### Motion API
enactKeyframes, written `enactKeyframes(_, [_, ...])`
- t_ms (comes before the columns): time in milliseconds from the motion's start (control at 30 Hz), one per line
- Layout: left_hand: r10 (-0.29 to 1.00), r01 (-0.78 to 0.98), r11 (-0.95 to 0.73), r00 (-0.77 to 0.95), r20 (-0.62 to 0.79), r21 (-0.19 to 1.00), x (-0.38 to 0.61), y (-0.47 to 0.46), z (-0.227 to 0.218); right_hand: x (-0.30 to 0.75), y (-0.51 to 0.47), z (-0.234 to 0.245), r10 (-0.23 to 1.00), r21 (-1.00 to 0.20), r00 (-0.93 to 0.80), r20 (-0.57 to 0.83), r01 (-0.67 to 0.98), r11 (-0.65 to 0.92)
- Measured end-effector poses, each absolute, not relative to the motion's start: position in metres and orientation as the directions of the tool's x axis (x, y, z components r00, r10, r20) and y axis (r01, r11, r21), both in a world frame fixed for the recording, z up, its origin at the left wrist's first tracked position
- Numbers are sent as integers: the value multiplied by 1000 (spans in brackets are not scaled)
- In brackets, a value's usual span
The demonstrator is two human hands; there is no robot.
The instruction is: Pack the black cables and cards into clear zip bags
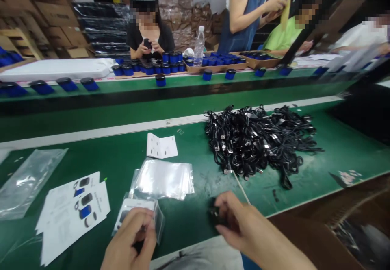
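At the table's near edge, my left hand (132,237) pinches a clear plastic bag (160,223) with a printed leaflet (138,205) inside. Blurred by motion, my right hand (242,223) has its fingers closed around a coiled black cable (213,212), apart from the bag. A stack of flat clear bags (166,178) lies just beyond my left hand, and behind it stands a small folded leaflet (163,147). To the left are fanned printed sheets (68,231) showing product pictures. A large pile of black cables (258,142) with USB plugs lies beyond my right hand.
A larger clear bag (30,180) lies at far left. Beyond the white strip (100,131), blue-and-black round items (160,80) stand along a green belt. Several people are across it, one holding a dark item (147,43). A cardboard box (304,237) is at lower right.
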State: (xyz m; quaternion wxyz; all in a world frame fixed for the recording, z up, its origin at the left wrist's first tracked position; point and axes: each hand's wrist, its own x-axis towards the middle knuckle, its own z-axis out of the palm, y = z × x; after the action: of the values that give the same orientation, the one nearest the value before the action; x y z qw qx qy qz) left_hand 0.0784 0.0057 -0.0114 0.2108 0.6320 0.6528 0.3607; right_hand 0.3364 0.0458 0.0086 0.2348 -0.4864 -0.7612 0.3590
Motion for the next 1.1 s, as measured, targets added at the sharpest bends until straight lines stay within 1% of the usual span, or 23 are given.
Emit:
enactKeyframes(33, [979,674,-42,-120,166,737,80,5,-9,321,42,9,909,-880,-417,-6,434,193])
enactKeyframes(67, [979,669,-24,-134,152,743,82,4,-7,305,40,8,909,-957,-417,-23,271,100])
enactKeyframes(100, [980,660,-15,-141,143,751,84,3,-6,290,39,7,906,-995,-421,-45,98,-4])
enactKeyframes(133, [978,648,-7,-155,141,762,86,1,-6,276,39,5,902,-994,-426,-70,-49,-101])
enactKeyframes(167, [974,636,10,-181,136,771,87,-1,-7,264,41,2,904,-976,-419,-85,-148,-160])
enactKeyframes(200, [970,624,35,-210,125,780,88,-2,-8,255,43,-2,912,-963,-400,-94,-195,-185])
enactKeyframes(233, [965,615,65,-241,108,786,88,-4,-8,248,45,-6,926,-968,-365,-94,-183,-171])
enactKeyframes(300, [946,599,126,-313,86,791,87,-7,-8,244,50,-13,963,-998,-265,-49,-32,-59])
enactKeyframes(367, [925,566,145,-369,92,811,86,-9,-6,247,51,-17,972,-980,-212,98,151,132])
enactKeyframes(400, [916,547,134,-387,107,826,86,-9,-5,249,50,-18,958,-949,-215,192,207,237])
enactKeyframes(467, [900,509,106,-414,135,854,88,-9,-3,252,47,-19,901,-883,-255,351,230,409])
enactKeyframes(533, [891,492,83,-427,157,867,90,-9,-3,249,43,-19,858,-844,-271,438,207,496])
enactKeyframes(633, [884,532,47,-417,213,846,93,-10,-5,235,39,-22,881,-866,-161,444,177,468])
enactKeyframes(700, [880,595,34,-399,259,803,93,-12,-6,226,38,-23,898,-886,-100,427,151,438])
enactKeyframes(733, [878,630,30,-388,282,776,92,-13,-7,223,38,-21,894,-884,-113,435,136,447])
enactKeyframes(767, [875,661,26,-378,303,750,92,-14,-7,222,38,-19,877,-873,-162,452,124,472])
enactKeyframes(833, [870,695,19,-366,331,719,90,-17,-6,222,39,-13,812,-828,-309,495,115,549])
enactKeyframes(900, [871,717,-5,-339,355,697,91,-19,-6,223,39,-8,749,-770,-414,518,156,619])
enactKeyframes(933, [872,728,-28,-317,372,685,92,-20,-7,222,40,-7,748,-753,-415,518,193,629])
enactKeyframes(967, [872,738,-60,-289,395,672,93,-21,-8,221,41,-7,778,-761,-380,501,235,605])
enactKeyframes(1000, [868,747,-104,-254,426,656,95,-22,-9,220,42,-7,831,-798,-321,454,269,540])
enactKeyframes(1067, [850,774,-193,-174,497,602,98,-23,-11,217,44,-8,935,-912,-245,258,259,320])
enactKeyframes(1100, [844,795,-222,-134,520,565,98,-23,-11,216,46,-7,953,-951,-269,143,231,208])
